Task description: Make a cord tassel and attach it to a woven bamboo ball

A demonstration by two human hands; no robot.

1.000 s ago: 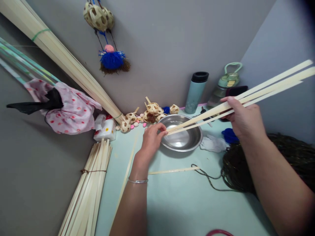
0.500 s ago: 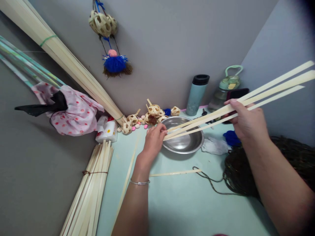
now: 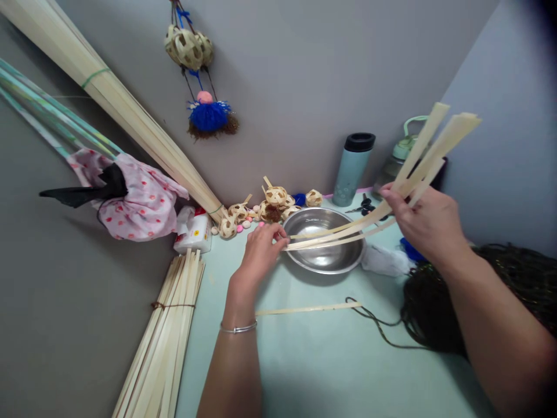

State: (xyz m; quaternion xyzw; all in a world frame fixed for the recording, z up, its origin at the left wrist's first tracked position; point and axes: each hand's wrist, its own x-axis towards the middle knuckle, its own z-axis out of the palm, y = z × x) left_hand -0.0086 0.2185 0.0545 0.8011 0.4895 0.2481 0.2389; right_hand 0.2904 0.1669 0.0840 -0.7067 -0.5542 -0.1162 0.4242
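Several pale bamboo strips (image 3: 348, 230) stretch between my two hands, curving upward at the right. My left hand (image 3: 264, 247) pinches their left ends beside the rim of a steel bowl (image 3: 322, 266). Farther along, my right hand (image 3: 424, 220) is closed on the same strips, with their free ends fanning up past the fingers. The strips pass over the bowl, which seems to hold water. A single thin strip (image 3: 308, 309) lies on the table in front of the bowl.
Small woven balls (image 3: 275, 195) and pink beads line the wall. A blue tumbler (image 3: 353, 168) stands behind the bowl. Dark cord (image 3: 439, 307) is heaped at right, a white cloth (image 3: 386, 259) beside it. Bundled strips (image 3: 161, 342) and a tissue pack (image 3: 194, 230) occupy the left.
The strips have gone from nearly straight to bent upward at the right. My right hand has shifted slightly left and turned, and my left hand has moved a little left.
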